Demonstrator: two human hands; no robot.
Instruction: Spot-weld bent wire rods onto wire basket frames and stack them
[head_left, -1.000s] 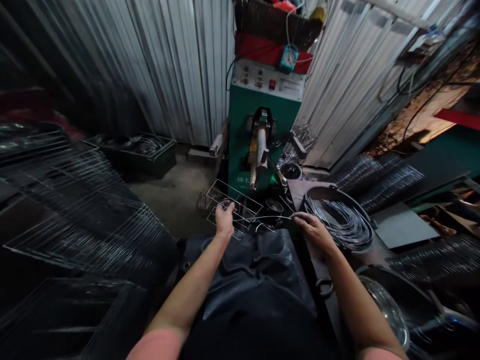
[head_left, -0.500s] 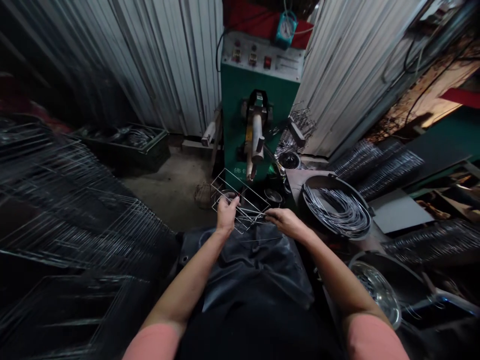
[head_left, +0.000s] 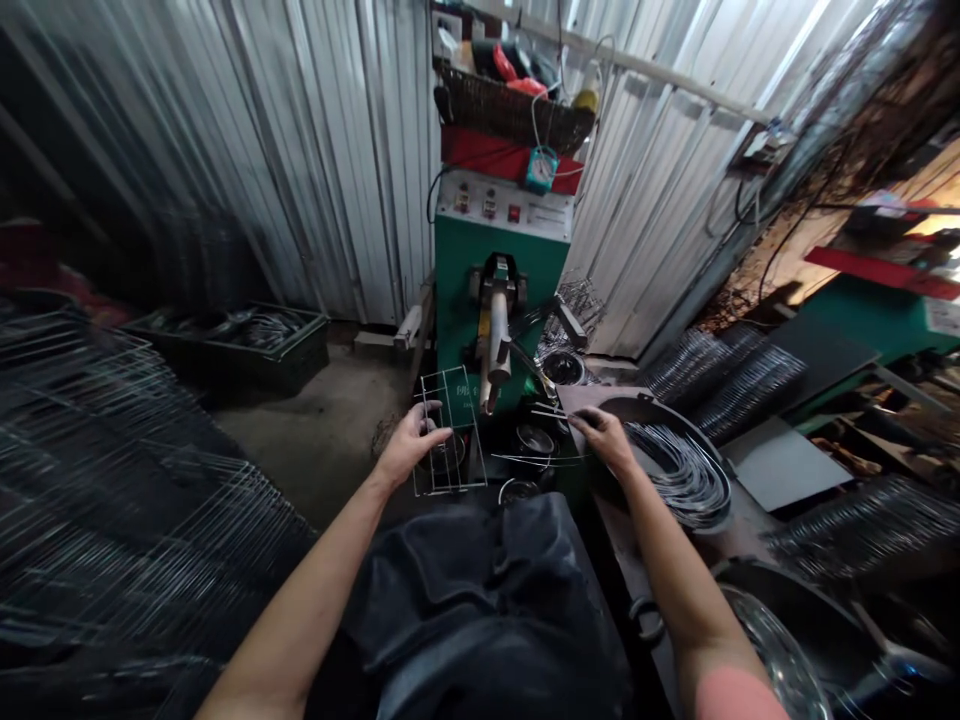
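My left hand (head_left: 409, 442) is closed on a rectangular wire frame (head_left: 448, 400) with thin cross bars, gripping its left side while the frame stands nearly upright. My right hand (head_left: 604, 436) pinches short thin metal rods (head_left: 551, 413) that point left from the fingertips. Below them are longer thin wires (head_left: 536, 459); whether the right hand touches these I cannot tell. Between and beyond both hands, the pointed lower tip of the green machine's arm (head_left: 498, 345) stands apart from the wire frame.
The green machine (head_left: 457, 260) stands ahead against a corrugated metal wall (head_left: 330, 150). At right, a round pan (head_left: 726, 500) holds coiled wires, beside bundled wire parts (head_left: 757, 385). Stacked wire racks (head_left: 172, 500) fill the left; a metal bin (head_left: 285, 350) sits behind them.
My hands have moved apart. The wire frame has gone left with my left hand and turned more upright, while my right hand has shifted right with the rods. The view has tilted up.
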